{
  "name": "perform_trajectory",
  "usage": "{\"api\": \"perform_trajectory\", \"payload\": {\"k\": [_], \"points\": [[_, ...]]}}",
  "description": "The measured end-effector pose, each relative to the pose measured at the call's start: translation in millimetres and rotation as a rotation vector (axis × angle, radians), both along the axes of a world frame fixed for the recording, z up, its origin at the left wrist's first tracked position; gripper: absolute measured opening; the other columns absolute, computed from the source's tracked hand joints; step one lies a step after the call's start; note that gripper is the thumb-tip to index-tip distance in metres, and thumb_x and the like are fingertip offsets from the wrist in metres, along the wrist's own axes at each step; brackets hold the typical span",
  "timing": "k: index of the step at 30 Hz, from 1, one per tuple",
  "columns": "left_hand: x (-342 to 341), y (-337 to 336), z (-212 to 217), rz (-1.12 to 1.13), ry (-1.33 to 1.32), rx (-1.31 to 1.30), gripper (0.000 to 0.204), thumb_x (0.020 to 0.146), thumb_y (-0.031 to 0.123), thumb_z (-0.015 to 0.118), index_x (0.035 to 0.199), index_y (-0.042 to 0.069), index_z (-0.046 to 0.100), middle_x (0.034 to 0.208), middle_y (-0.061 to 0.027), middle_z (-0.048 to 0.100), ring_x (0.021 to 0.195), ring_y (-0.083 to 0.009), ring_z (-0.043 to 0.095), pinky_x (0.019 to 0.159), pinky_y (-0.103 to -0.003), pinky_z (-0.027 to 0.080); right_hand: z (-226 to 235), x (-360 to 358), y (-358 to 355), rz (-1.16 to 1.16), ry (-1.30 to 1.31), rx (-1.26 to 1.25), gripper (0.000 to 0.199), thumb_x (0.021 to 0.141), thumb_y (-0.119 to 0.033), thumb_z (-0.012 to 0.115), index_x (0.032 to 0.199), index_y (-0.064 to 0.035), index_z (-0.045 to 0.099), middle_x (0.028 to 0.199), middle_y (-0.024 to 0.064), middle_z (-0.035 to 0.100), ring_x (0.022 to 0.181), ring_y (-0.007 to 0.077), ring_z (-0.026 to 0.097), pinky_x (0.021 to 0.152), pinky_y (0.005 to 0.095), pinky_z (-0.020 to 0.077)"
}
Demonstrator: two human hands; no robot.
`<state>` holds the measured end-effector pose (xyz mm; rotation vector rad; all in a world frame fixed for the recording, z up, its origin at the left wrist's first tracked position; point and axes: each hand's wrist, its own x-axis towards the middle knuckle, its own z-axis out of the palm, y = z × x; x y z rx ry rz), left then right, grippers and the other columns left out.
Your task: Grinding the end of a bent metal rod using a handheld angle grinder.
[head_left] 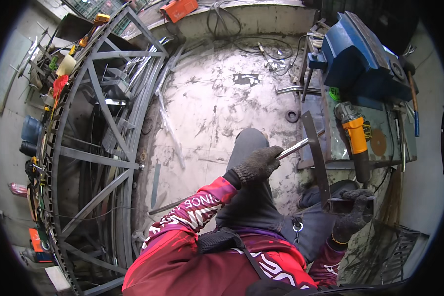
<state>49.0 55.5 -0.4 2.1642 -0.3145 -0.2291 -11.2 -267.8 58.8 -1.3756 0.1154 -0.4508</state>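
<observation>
My left hand (256, 165), in a dark knitted glove, is closed round a shiny metal rod (294, 148) above my bent knee. The rod's far end reaches a long, dark flat steel bar (315, 153), which hides part of it; I cannot tell whether the two touch. My right hand (352, 214), gloved too, grips a short angled steel piece (349, 204) at the bar's near end. Bar and piece look joined in an L shape. Just beyond that hand, an orange angle grinder (354, 133) lies on the metal worktable (338, 154).
A blue bench vise (352, 59) stands on the worktable, near a brown disc (378, 142). To the left runs a grey steel truss frame (106, 101) with metal lengths behind it. Cables (276, 54) lie on the far floor, and a black ring (292, 116) sits by the table.
</observation>
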Motion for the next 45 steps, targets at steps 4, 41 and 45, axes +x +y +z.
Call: {"api": "perform_trajectory", "payload": {"k": [4,41,45], "points": [[-4.3,-5.2,-11.7,0.025,0.029,-0.064,0.033,0.1,0.011,0.065,0.131,0.001,0.062,0.1,-0.0176,0.07,0.093,-0.0289,0.07,0.085,-0.041,0.055,2.9,0.0,9.0,0.008,-0.092,0.103,0.018,0.104,-0.018,0.065,0.105,-0.0003,0.061,0.084,0.0109,0.067,0.074,0.023,0.067,0.074,0.044,0.0605],[-45.8,22.5,4.4,0.194,-0.317,0.506,0.02,0.082,0.024,0.075,0.1,0.015,0.073,0.097,-0.0116,0.063,0.095,-0.0369,0.058,0.084,-0.051,0.045,0.9,-14.8,56.6,0.267,0.113,0.008,0.007,0.101,-0.006,0.066,0.099,-0.0015,0.062,0.087,0.0097,0.069,0.084,0.0217,0.073,0.071,0.0368,0.0628],[-49.5,23.7,0.7,0.229,-0.36,0.472,0.018,0.083,0.024,0.075,0.098,0.014,0.071,0.097,-0.0117,0.063,0.094,-0.0371,0.059,0.083,-0.051,0.045,-8.0,-1.3,40.7,0.037,0.107,-0.052,0.007,0.103,-0.008,0.064,0.106,-0.0015,0.062,0.086,0.0113,0.069,0.083,0.0199,0.072,0.078,0.0384,0.0619]]}}
